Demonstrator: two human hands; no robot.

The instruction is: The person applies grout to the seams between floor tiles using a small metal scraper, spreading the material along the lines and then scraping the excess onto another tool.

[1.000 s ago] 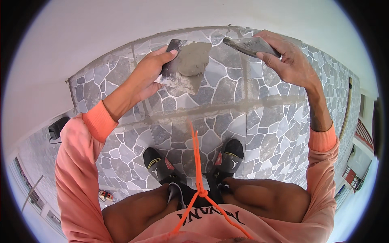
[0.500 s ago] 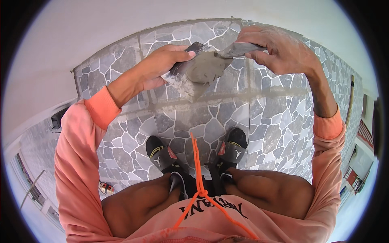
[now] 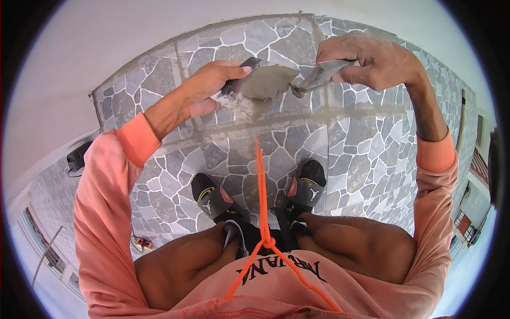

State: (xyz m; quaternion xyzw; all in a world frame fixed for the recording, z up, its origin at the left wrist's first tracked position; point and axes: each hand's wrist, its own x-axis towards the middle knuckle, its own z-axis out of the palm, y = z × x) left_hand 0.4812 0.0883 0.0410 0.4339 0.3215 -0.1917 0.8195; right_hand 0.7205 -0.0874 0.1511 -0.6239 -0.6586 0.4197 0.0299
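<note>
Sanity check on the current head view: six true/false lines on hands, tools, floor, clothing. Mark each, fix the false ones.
1. The left hand holds a plate with grey paste on it. True.
2. The right hand holds a scraper. True.
3. The scraper's tip is clean. False: paste clings to it.
4. Plain wood lies underfoot. False: the floor shows grey stone shapes parted by pale lines.
5. An orange cord is tied in a knot. True.
6. A sleeveless vest is being worn. False: pink sleeves show on both sides.
</note>
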